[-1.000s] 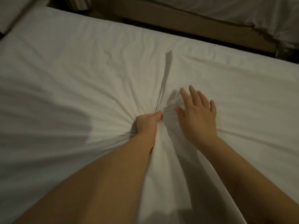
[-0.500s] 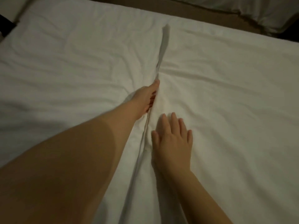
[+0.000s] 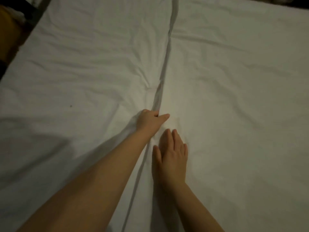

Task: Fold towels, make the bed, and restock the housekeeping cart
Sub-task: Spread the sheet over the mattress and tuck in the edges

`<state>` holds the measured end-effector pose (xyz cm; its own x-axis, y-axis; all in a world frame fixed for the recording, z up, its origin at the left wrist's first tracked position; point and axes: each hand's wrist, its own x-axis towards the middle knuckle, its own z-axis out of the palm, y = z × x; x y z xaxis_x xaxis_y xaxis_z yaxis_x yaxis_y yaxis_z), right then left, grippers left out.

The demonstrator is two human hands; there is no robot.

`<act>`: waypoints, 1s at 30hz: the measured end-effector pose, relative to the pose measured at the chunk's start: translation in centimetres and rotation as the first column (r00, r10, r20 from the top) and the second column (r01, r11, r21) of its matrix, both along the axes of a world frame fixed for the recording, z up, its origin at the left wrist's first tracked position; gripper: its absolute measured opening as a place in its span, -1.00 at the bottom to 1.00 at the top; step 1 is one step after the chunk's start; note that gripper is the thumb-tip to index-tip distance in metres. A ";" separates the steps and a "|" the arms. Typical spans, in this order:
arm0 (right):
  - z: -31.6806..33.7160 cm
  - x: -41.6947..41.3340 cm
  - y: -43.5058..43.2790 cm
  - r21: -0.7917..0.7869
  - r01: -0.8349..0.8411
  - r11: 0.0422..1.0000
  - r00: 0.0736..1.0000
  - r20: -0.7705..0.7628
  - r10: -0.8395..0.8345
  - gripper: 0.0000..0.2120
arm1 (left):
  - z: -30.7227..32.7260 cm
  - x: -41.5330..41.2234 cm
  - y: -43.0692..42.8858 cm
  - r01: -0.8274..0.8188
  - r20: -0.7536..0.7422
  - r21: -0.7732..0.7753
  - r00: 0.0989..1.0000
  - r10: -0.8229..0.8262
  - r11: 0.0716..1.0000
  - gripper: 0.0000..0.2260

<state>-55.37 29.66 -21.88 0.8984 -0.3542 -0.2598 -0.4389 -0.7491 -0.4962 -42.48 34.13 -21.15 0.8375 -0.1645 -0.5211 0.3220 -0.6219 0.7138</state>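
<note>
A white bed sheet (image 3: 234, 81) covers the whole mattress and fills the head view. A long raised pleat (image 3: 167, 52) runs down its middle, from the far edge towards me. My left hand (image 3: 150, 121) pinches this pleat near the centre, thumb on the right side and fingers curled on the left. Just below it, my right hand (image 3: 172, 153) lies flat on the sheet to the right of the pleat, fingers straight and together.
The bed's left edge (image 3: 31, 39) runs diagonally at the upper left, with a dark gap and something yellow (image 3: 8, 29) beyond it. A small dark speck (image 3: 70, 106) sits on the sheet at the left. Wrinkles fan out from the pleat.
The bunched sheet has been drawn into a long straight pleat. My left hand has slid along it, still pinching. My right hand came nearer to me, still flat.
</note>
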 end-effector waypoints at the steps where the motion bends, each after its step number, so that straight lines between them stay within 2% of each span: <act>1: 0.4 -1.9 0.4 0.019 0.017 1.000 1.000 -0.019 -0.017 -0.34 | 0.1 -1.9 1.0 0.003 -0.088 -0.027 0.996 -0.006 1.000 -0.66; 3: 1.0 -5.9 1.4 0.020 0.056 0.998 0.997 -0.047 -0.055 -0.36 | 0.8 -6.2 3.1 -0.035 -0.257 -0.074 0.966 0.014 0.997 -0.48; 5: 1.3 -10.2 2.4 -0.011 0.100 0.995 0.993 -0.056 -0.101 -0.35 | 1.4 -11.0 5.5 -0.057 -0.318 -0.071 0.948 0.031 0.996 -0.40; 8: 1.3 -16.2 3.9 -0.047 0.122 0.991 0.985 -0.119 -0.127 -0.37 | 1.4 -17.3 8.9 -0.043 -0.358 -0.018 0.933 0.034 0.999 -0.57; 12: 0.7 -21.3 5.5 -0.069 0.126 0.990 0.982 -0.136 -0.135 -0.34 | 1.7 -23.6 11.7 -0.028 -0.442 0.001 0.897 0.026 1.000 -0.53; 16: 0.3 -25.7 6.5 -0.017 0.132 0.991 0.989 -0.071 -0.133 -0.35 | 2.1 -27.5 13.6 -0.131 -0.508 -0.052 0.857 0.087 0.990 -0.58; 19: -0.2 -28.6 6.4 -0.052 0.044 0.998 0.999 -0.029 -0.046 -0.34 | 2.3 -29.5 14.1 -0.230 -0.565 -0.096 0.814 0.137 0.968 -0.76; 21: -0.6 -29.8 6.1 -0.112 -0.018 0.993 1.000 0.019 0.021 -0.36 | 2.3 -30.8 14.2 -0.329 -0.562 -0.142 0.803 0.197 0.934 -0.85; 23: -0.7 -30.5 5.8 -0.174 -0.045 0.984 0.997 0.047 0.054 -0.42 | 1.9 -32.0 14.5 -0.408 -0.495 -0.144 0.819 0.292 0.901 -0.85; 25: -0.9 -30.7 5.3 -0.229 -0.015 0.973 0.997 0.076 0.033 -0.48 | 1.6 -33.1 14.8 -0.508 -0.479 -0.137 0.785 0.392 0.850 -0.83; 30: -0.6 -29.9 3.7 -0.212 0.040 0.976 0.991 0.136 -0.011 -0.63 | 1.8 -34.4 14.7 -0.620 -0.505 -0.209 0.731 0.460 0.756 -0.76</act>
<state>-85.31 33.36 -22.46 0.9098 -0.4117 -0.0536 -0.3997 -0.8338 -0.3809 -76.91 48.83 -19.30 0.5648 0.0180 -0.8250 0.8250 0.0099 0.5650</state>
